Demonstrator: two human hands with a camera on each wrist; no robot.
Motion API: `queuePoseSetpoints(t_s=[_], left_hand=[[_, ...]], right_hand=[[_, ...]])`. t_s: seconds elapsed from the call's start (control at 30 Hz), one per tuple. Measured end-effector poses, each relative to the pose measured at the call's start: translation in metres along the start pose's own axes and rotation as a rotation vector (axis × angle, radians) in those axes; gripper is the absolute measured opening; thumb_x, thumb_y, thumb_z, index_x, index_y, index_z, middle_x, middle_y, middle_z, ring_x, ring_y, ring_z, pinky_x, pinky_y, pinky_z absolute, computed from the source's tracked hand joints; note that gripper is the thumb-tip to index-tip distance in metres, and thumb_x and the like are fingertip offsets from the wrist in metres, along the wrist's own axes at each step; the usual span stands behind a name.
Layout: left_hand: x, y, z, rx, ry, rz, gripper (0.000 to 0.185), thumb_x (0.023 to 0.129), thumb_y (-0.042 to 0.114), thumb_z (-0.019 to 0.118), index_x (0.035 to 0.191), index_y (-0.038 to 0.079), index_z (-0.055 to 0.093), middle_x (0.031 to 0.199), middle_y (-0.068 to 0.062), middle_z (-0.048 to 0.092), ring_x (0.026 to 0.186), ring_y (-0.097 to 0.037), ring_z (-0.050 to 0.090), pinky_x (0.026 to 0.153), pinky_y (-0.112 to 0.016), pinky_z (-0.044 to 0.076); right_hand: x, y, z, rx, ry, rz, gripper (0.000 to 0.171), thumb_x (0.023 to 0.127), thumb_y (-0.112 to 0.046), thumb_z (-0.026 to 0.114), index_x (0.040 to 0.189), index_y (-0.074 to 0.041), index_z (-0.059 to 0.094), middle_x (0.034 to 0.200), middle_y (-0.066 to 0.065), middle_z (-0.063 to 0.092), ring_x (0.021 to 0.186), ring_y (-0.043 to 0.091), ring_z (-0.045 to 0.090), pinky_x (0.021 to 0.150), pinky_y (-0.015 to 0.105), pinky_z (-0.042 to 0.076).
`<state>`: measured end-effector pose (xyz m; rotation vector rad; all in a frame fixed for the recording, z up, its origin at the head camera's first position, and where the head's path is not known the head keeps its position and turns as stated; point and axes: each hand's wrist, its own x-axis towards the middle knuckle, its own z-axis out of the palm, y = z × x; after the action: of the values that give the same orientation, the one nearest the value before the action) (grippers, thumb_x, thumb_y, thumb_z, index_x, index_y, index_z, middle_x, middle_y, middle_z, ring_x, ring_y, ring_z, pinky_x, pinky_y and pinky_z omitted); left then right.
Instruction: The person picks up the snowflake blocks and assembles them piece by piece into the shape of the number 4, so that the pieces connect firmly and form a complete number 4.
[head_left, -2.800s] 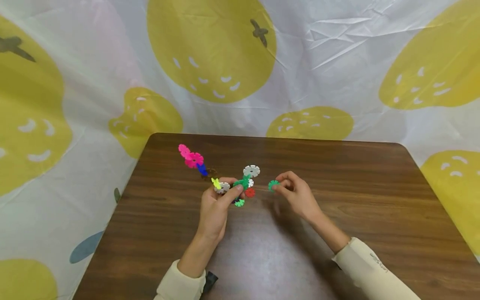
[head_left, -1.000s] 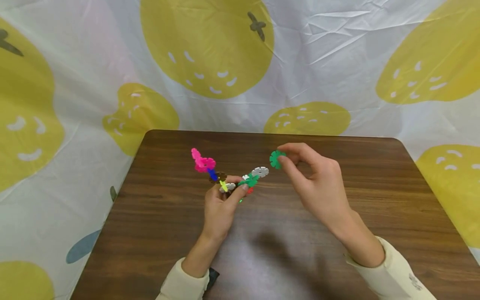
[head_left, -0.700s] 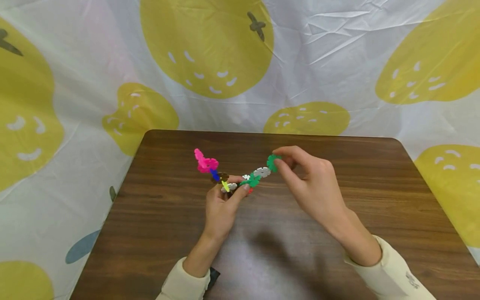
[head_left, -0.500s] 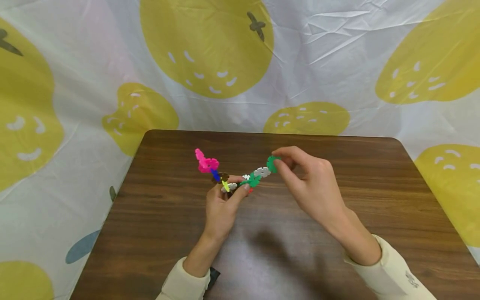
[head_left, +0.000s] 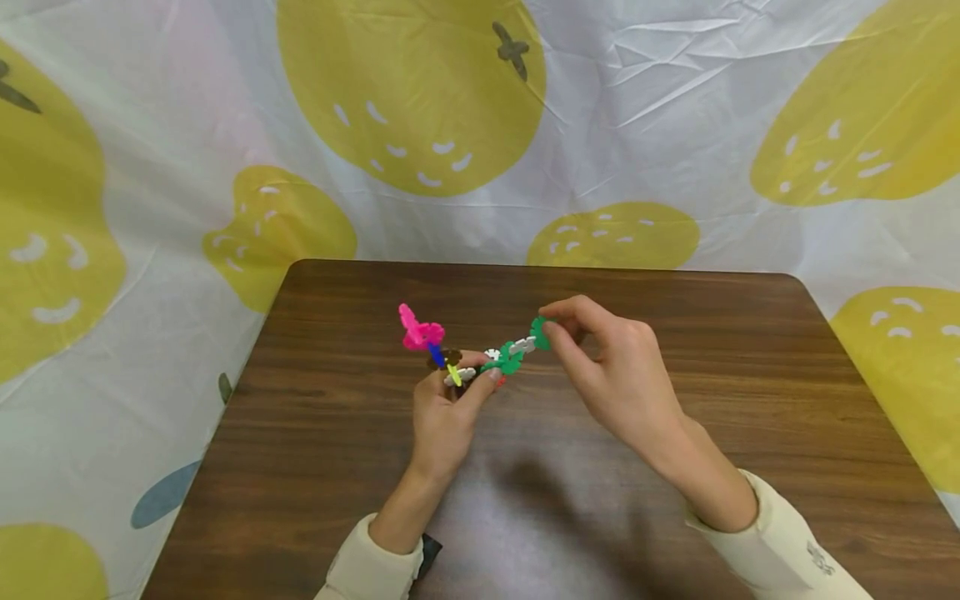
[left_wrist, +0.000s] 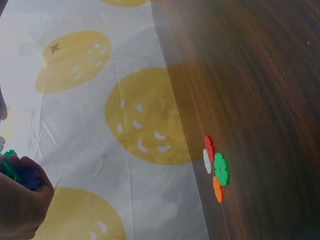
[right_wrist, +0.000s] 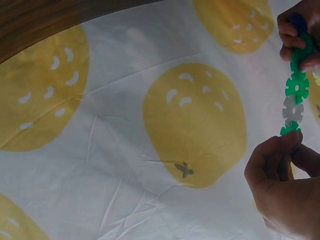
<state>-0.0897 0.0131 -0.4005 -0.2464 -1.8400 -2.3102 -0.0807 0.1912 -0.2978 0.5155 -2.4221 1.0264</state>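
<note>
My left hand (head_left: 442,417) grips a chain of notched plastic snowflake discs, thumb on top. Toward the left the chain carries pink discs (head_left: 423,335), a blue disc (head_left: 436,354), a brown one and a yellow one (head_left: 453,375). My right hand (head_left: 630,375) pinches a green disc (head_left: 538,335) between thumb and index finger. That disc meets the edge of a white disc (head_left: 522,346), which joins the green discs (head_left: 508,362) by my left thumb. In the right wrist view, the white disc (right_wrist: 293,111) stands between green discs in one line. My left fingers hide the chain's middle.
Both hands are above a brown wooden table (head_left: 750,375), with a lemon-print cloth (head_left: 615,125) hanging behind. In the left wrist view, red, white, green (left_wrist: 221,169) and orange discs appear near the table's edge; I cannot tell whether they lie on it.
My right hand has brought the green disc up and then down-left against the white disc, which now shows more edge-on. The pink end of the chain has shifted slightly right and down.
</note>
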Motion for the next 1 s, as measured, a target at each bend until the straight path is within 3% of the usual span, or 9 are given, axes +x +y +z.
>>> queuePoseSetpoints(t_s=[0.27,0.8,1.0], left_hand=[[0.0006,-0.002,0.0011,0.013,0.019,0.032,0.014,0.091,-0.001,0.072,0.103,-0.006,0.074,0.093,-0.025,0.072,0.08,-0.01,0.07,0.074,-0.02,0.058],[-0.0005,-0.0062,-0.0029,0.034,0.065,0.014,0.014,0.089,0.0,0.073,0.103,-0.004,0.076,0.098,-0.021,0.073,0.08,-0.008,0.069,0.07,-0.018,0.053],[-0.0012,-0.0073,-0.0047,0.039,0.07,0.018,0.012,0.089,0.001,0.074,0.1,-0.002,0.077,0.097,-0.019,0.073,0.078,-0.009,0.066,0.068,-0.018,0.051]], right_hand=[[0.0043,0.0017,0.0014,-0.014,-0.008,-0.017,0.012,0.095,-0.001,0.068,0.103,-0.007,0.075,0.076,-0.002,0.072,0.056,0.008,0.051,0.048,0.016,0.037],[0.0072,0.0049,0.0064,0.004,-0.073,0.065,0.012,0.096,-0.004,0.068,0.104,-0.008,0.075,0.079,0.0,0.074,0.053,0.008,0.051,0.048,0.021,0.041],[0.0074,0.0069,0.0066,0.029,-0.099,0.097,0.012,0.097,-0.005,0.066,0.103,-0.01,0.075,0.083,0.0,0.077,0.067,0.011,0.064,0.059,0.022,0.052]])
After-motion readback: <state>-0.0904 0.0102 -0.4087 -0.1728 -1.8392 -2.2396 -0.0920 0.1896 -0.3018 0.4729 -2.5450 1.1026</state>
